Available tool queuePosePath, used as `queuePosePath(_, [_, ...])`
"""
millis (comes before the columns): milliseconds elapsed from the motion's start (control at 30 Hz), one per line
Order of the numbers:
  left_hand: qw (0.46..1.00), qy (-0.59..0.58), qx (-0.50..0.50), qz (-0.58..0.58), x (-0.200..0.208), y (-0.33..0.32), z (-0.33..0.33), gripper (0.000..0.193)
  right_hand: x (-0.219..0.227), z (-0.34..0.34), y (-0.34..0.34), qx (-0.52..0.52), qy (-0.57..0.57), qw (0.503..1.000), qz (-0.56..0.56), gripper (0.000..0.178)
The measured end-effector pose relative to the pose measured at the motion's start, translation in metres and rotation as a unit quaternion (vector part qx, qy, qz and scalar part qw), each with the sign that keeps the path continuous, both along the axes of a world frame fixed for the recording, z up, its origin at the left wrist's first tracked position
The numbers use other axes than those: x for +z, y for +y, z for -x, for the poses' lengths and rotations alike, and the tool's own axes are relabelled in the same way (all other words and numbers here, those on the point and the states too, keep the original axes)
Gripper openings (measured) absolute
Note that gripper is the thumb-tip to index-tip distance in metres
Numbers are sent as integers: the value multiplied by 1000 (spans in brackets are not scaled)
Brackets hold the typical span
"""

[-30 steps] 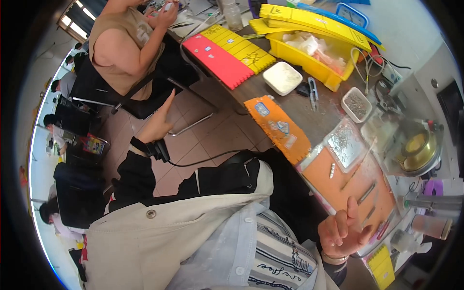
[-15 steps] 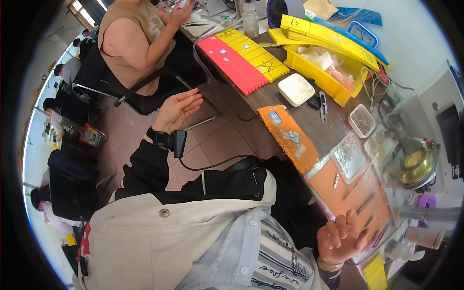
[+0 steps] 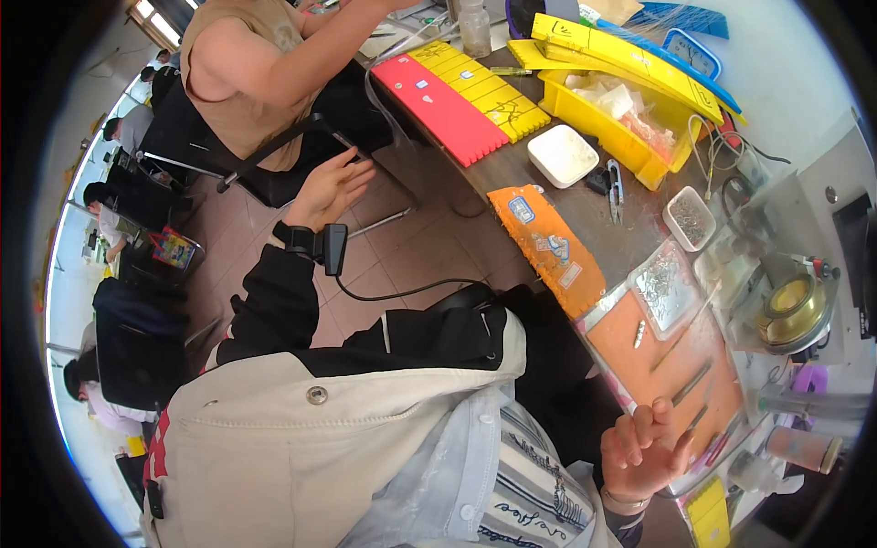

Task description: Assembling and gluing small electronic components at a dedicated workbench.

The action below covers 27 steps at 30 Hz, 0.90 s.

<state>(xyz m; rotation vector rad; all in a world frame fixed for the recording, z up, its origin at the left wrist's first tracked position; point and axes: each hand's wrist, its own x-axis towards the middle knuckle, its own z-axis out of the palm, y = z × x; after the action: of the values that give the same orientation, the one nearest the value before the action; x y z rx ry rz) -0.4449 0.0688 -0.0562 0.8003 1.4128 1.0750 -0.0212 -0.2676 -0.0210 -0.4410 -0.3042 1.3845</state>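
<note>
My left hand is held out in the air over the tiled floor, palm up, fingers stretched and holding nothing. A black wrist strap with a small black box sits on that wrist, and a black cable runs from it. My right hand hovers by the near edge of the bench, fingers apart and slightly curled, with nothing in it. Nearest to it are an orange work mat and slim metal tools lying on the mat. A clear bag of small shiny pieces rests at the mat's far end.
Along the bench stand a yellow bin, a white square dish, a small tray of tiny parts, pliers and a wire spool. A pink-and-yellow foam board lies farther off. A co-worker sits at the far left.
The co-worker's arm has lifted and reached farther over the bench. My left hand has shifted slightly up and left; my right hand has hardly moved.
</note>
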Motion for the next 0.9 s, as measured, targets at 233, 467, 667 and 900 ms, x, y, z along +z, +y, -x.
queuePosePath(233, [876,440,-198,-1,24,6,0,83,-2,4,3,-2,-6,1000,8,57])
queuePosePath(467, [972,-75,-158,-156,30,6,-10,60,-5,1,-6,-25,6,999,26,55])
queuePosePath(667, [973,66,-197,-100,12,18,24,33,-3,7,-5,-15,-11,999,36,54])
queuePosePath(900, [975,109,-188,-48,15,-16,-4,44,-7,4,0,2,-19,999,45,53])
